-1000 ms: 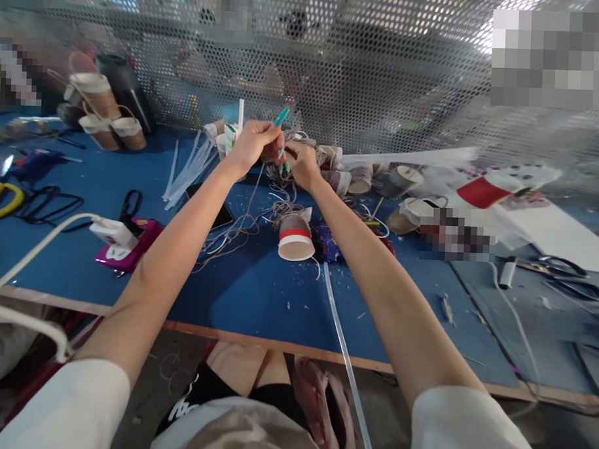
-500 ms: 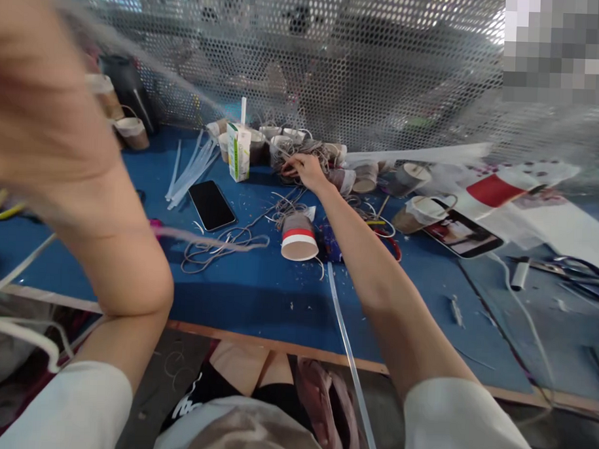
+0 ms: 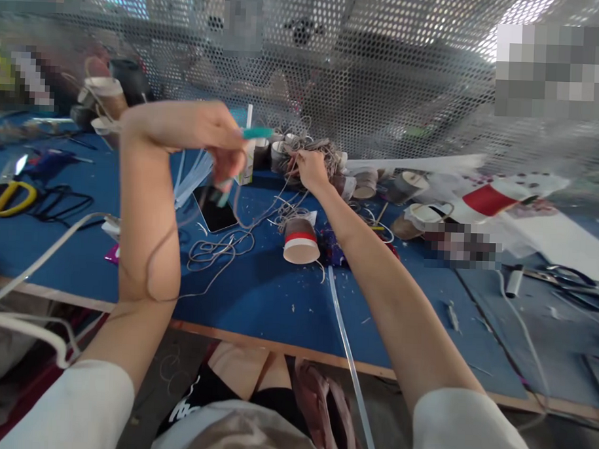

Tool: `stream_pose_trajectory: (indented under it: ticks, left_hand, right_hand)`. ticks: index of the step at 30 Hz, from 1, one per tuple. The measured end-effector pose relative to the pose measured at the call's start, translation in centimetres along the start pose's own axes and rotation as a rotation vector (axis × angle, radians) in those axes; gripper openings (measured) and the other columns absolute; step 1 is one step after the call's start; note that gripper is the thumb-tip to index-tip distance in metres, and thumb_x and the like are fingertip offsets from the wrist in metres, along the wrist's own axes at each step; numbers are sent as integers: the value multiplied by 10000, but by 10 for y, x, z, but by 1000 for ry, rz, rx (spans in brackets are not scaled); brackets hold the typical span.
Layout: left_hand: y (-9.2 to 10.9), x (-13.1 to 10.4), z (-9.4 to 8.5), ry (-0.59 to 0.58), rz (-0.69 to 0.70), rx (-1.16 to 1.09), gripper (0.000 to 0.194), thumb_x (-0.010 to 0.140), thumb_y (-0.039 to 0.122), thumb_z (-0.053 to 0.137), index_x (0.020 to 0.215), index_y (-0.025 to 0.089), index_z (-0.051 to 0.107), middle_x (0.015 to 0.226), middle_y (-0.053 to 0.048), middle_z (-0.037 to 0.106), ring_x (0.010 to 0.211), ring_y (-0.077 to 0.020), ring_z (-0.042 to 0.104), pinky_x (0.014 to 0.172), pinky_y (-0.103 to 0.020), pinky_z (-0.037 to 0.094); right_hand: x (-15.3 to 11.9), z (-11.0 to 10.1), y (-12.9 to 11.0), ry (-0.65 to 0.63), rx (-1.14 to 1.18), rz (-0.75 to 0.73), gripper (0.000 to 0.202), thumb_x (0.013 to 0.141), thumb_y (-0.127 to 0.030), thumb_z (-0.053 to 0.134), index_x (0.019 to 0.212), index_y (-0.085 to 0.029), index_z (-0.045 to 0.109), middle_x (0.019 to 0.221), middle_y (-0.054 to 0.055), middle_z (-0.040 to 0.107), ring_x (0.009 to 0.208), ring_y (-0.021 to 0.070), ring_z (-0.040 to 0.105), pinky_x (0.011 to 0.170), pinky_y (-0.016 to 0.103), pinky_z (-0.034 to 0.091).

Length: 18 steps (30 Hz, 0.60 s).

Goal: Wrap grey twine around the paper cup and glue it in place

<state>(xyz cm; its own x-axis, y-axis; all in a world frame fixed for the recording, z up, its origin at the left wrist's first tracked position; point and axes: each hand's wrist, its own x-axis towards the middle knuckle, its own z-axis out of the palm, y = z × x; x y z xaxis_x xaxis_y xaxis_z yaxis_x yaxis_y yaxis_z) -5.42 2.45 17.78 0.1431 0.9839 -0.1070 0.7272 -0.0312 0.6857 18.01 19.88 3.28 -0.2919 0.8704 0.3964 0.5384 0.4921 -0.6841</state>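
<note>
Swung back rightward, my left hand [image 3: 211,133] seemingly pinches slackened string [image 3: 220,253], so pulling looks paused; right hand [image 3: 311,169] seemingly grips the bundle [image 3: 327,151].

We have a blue-topped workbench [image 3: 257,305] with a wooden front edge [image 3: 202,330]. Between its back and front edges we see loops of thin grey cord [image 3: 220,253], a flat black phone [image 3: 217,216] and a red-banded, white-rimmed cup [image 3: 301,238]; a translucent plastic strip [image 3: 345,331] overhangs the front.

perforated grey screen [image 3: 374,63] behind | blue worktop [image 3: 248,288], wooden edge [image 3: 207,332] | dark floor [image 3: 148,402]
</note>
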Motion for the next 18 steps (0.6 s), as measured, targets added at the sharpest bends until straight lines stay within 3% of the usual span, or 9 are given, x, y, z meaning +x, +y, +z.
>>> stream_pose_trajectory:
  ticks: [2, 3, 5, 8, 13, 18]
  left_hand:
    - [4, 24, 15, -194, 17, 137, 454, 1009, 355, 451, 712, 114, 696, 623, -31, 684, 657, -138, 657, 689, -231, 512]
    - [4, 39, 25, -203, 40, 223, 438, 996, 369, 466, 701, 123, 674, 604, -21, 662, 667, -144, 657, 698, -236, 493]
    - [1, 71, 48, -67, 131, 355, 397, 917, 439, 579, 659, 140, 622, 553, -4, 583, 678, -163, 636, 690, -239, 451]
    - [-9, 105, 79, 10, 258, 267, 389, 822, 488, 691, 648, 165, 562, 612, -31, 600, 723, -197, 619, 682, -264, 434]
    - [-18, 117, 102, -50, 341, -190, 372, 965, 415, 532, 705, 152, 575, 717, -55, 645, 656, -142, 627, 697, -282, 499]
    - [-10, 110, 97, 100, 464, -245, 495, 1014, 392, 436, 584, 163, 517, 617, -36, 586, 582, -122, 578, 701, -305, 497]
  right_hand:
    - [-3, 1, -11, 7, -51, -25, 343, 980, -327, 453, 771, -174, 679, 740, 74, 679, 691, 227, 721, 758, 417, 607]
    - [-4, 2, -16, 12, -85, -48, 352, 983, -328, 444, 770, -175, 679, 727, 74, 673, 709, 231, 718, 781, 418, 601]
    - [-4, 5, -23, 27, -161, -103, 353, 984, -319, 433, 774, -179, 680, 735, 75, 674, 783, 243, 713, 839, 418, 583]
    - [-2, 8, -29, 64, -259, -134, 342, 976, -342, 435, 793, -191, 682, 754, 70, 678, 889, 266, 688, 887, 425, 561]
    - [-5, 11, -31, 58, -218, -129, 362, 971, -333, 397, 788, -204, 681, 672, 51, 656, 777, 227, 676, 775, 362, 573]
    - [-8, 9, -18, 16, -213, -98, 378, 984, -323, 409, 757, -210, 689, 776, 49, 716, 822, 222, 695, 818, 346, 558]
